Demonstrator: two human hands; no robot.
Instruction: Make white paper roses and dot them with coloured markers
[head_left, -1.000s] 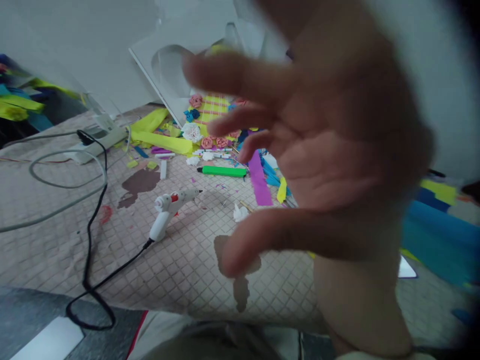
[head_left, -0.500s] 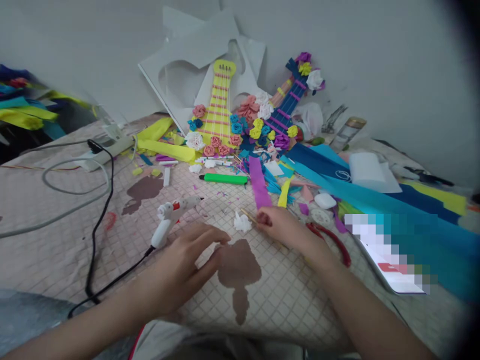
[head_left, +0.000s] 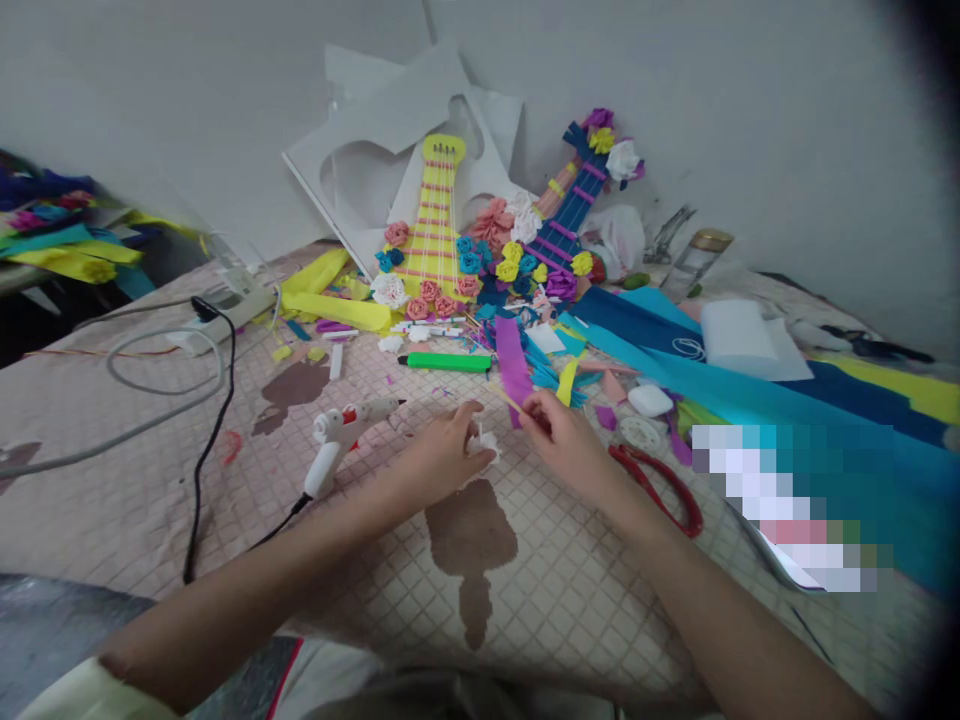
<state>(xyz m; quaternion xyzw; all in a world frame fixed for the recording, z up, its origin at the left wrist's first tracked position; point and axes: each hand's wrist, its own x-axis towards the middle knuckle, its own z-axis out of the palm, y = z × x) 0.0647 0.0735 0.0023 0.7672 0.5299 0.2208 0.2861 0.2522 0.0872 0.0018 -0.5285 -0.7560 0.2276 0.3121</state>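
My left hand reaches over a small crumpled piece of white paper on the table. Its thumb and forefinger are apart on either side of the paper; whether they touch it, I cannot tell. Close by on the right, my right hand pinches a thin wooden stick, whose tip points up and left. A purple paper strip lies just behind the stick. Left of my left hand stands a white glue gun, its nozzle pointing right.
Red-handled scissors and a phone lie on the right. Farther back are a green marker, paper scraps, a yellow paper guitar and a blue one. Cables run across the left side.
My left hand has moved right and forward, from beside the white paper to over it. My right hand has turned slightly and moved right, raising the wooden stick's tip.
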